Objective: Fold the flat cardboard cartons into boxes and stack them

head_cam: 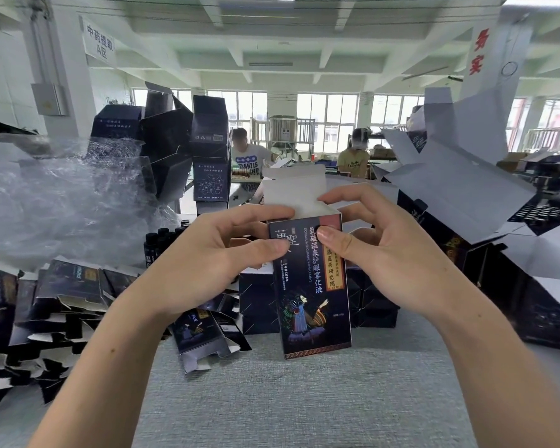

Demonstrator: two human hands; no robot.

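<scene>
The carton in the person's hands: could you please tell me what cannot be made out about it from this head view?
- Head view: the carton's back and bottom face away, so the bottom flaps' state is hidden.
- Its left upper edge lies under the left hand.
- Its inside is screened by the raised white top flap and the right hand.
- The small print is too fine to read.

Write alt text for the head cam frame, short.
Two bare hands, left hand and right hand, hold an upright dark printed carton over a grey table, its white top flaps still open. Flat cartons lie piled at left, folded boxes stacked behind.
</scene>
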